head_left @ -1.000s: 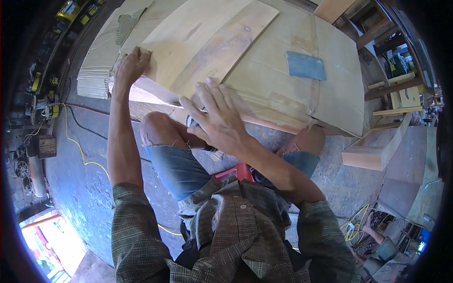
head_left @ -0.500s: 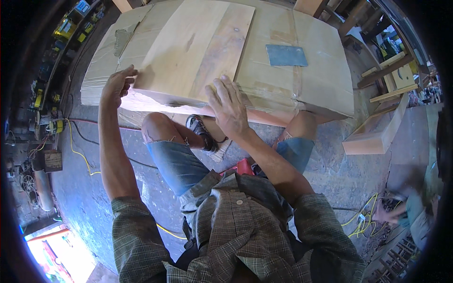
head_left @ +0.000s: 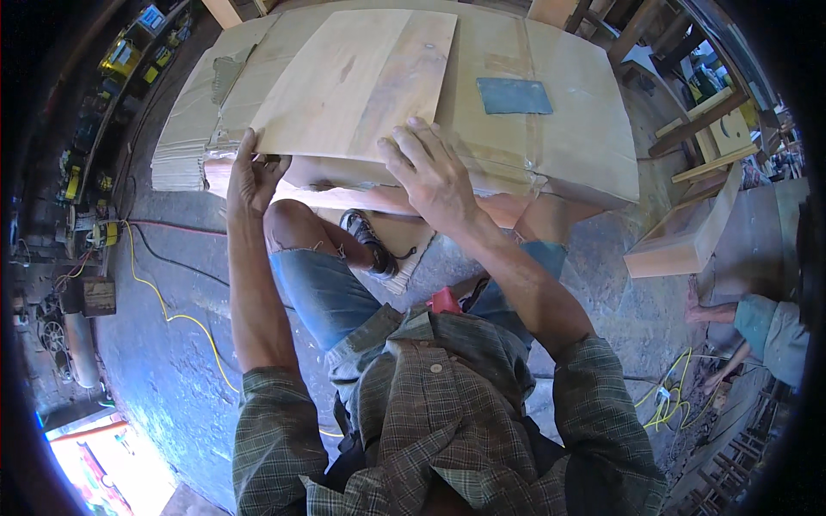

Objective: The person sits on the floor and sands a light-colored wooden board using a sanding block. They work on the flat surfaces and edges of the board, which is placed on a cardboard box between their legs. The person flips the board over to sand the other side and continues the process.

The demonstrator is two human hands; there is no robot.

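Only packaging showing up is flattened brown cardboard [head_left: 551, 129] lying over the workbench top, taped along the seams, with a dark grey-blue rectangular patch [head_left: 514, 95] sitting on its right half. No screens or signs.

A pale tan wooden board [head_left: 357, 82] lies on beige cardboard [head_left: 551, 129] bearing a grey-blue rectangular patch [head_left: 514, 96], above a green-grey plaid shirt [head_left: 447, 413].

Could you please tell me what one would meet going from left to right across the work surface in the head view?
Frayed stack of cardboard edges → left hand at the wooden board's near-left corner → wooden board → right hand on its near edge → dark grey rectangular patch.
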